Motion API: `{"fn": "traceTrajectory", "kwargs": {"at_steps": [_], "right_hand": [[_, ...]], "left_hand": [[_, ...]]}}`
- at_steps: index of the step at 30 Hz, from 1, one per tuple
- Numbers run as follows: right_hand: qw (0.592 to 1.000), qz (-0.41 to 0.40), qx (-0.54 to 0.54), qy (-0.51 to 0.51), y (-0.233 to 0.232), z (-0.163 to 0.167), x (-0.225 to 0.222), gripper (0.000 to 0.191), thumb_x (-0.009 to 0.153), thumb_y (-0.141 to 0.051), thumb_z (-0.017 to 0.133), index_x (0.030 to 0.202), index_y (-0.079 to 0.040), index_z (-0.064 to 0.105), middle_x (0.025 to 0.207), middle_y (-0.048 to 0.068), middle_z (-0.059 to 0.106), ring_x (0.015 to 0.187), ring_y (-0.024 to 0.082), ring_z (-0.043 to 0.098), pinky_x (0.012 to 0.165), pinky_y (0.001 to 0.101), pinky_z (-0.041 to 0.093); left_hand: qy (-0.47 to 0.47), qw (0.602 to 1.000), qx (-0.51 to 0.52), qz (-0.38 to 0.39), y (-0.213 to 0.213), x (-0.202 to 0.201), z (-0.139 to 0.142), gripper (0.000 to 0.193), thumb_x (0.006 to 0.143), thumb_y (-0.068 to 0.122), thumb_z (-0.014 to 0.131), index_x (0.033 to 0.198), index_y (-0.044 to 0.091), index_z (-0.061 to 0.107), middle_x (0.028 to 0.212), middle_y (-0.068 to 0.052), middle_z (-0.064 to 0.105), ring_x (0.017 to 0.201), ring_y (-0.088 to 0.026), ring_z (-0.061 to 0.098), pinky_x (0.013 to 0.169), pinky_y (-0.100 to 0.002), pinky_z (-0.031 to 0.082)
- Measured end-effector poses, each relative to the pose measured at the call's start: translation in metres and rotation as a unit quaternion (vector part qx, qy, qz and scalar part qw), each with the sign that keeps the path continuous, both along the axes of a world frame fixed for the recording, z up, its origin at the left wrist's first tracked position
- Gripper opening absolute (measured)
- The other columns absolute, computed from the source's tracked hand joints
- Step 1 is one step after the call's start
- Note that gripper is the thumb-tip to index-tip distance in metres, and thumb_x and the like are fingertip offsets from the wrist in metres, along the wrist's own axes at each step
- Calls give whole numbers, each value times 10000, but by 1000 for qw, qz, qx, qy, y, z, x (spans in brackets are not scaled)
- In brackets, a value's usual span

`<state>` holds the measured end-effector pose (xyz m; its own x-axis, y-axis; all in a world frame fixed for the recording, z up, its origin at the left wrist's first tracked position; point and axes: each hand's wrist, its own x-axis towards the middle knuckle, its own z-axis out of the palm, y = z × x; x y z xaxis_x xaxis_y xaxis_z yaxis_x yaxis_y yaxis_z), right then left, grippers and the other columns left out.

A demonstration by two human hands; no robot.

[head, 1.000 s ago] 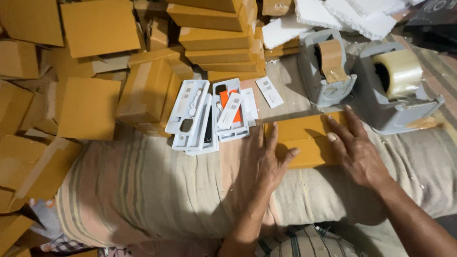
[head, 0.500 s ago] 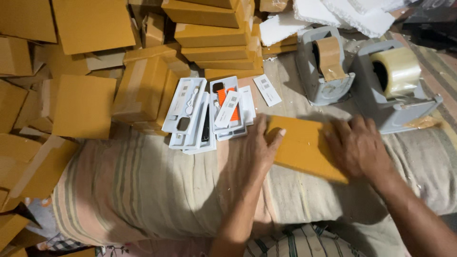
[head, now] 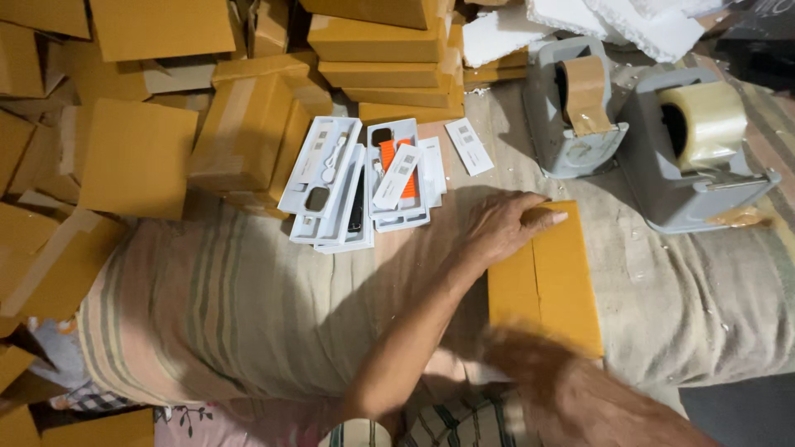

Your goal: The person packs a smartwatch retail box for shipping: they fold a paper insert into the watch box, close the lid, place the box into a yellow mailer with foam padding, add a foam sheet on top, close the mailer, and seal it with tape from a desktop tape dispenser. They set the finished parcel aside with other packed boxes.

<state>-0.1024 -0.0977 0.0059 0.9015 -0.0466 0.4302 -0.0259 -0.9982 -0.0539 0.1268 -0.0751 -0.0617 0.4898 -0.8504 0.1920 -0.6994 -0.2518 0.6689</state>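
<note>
On the striped cloth (head: 207,306), right of centre: left hand (head: 501,228) lies flat, palm down, on the top left corner of a flat orange-brown cardboard box (head: 551,277). Fingers extended toward the far edge; grip open, pressing rather than clasping. Right hand (head: 538,364) is at the box's near edge, motion-blurred; cannot tell how far its grip is open or whether it has hold of the edge.

Step in hand, as judged: squaring and holding down the box on the cloth. The next move likely calls for steady pressure from the left hand while the right works the near edge.

Box position: directly under the left palm, long side running away from the person, touching both hands.

Outward: white trays (head: 364,178) holding watch parts, one with an orange strap, lie just left of the left hand. Beyond the box stand two grey tape dispensers, one with brown tape (head: 584,95), one with clear tape (head: 704,124). Stacks of cardboard boxes (head: 389,58) fill the far and left sides.
</note>
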Motion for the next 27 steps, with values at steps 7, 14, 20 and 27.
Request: {"fn": "traceTrajectory", "kwargs": {"at_steps": [7, 14, 20, 27], "right_hand": [[978, 128, 161, -23, -1, -12, -14, 872, 833, -562, 715, 1486, -47, 452, 1557, 170, 450, 1461, 375, 396, 1171, 507, 361], [996, 49, 68, 17, -4, -33, -7, 920, 674, -438, 761, 1465, -107, 427, 1513, 182, 414, 1426, 372, 337, 1163, 552, 216], [996, 17, 93, 3, 7, -49, -21, 925, 661, -374, 750, 1463, -54, 420, 1545, 122, 413, 1449, 304, 345, 1180, 545, 237], [995, 22, 99, -8, 4, -70, -32, 865, 683, -277, 745, 1462, -66, 434, 1543, 110, 425, 1448, 283, 356, 1181, 545, 245]], "left_hand": [[-28, 1000, 10, -1, -5, 0, -10, 637, 938, 647, 572, 1199, 88, 731, 1173, -165, 745, 1135, -372, 681, 1018, -469, 519], [9, 981, 7, 192, 9, -33, 20, 1110, 721, 625, 861, 1484, -71, 454, 1469, -340, 471, 1348, -454, 433, 1029, -532, 410], [359, 912, -128, 154, 34, -57, 21, 677, 699, 408, 897, 1146, -56, 687, 1024, -134, 805, 931, -226, 790, 825, -337, 627], [578, 798, -167, 38, 27, -41, 4, 406, 753, 182, 886, 1080, -17, 751, 988, -110, 781, 852, -187, 758, 778, -324, 618]]}}
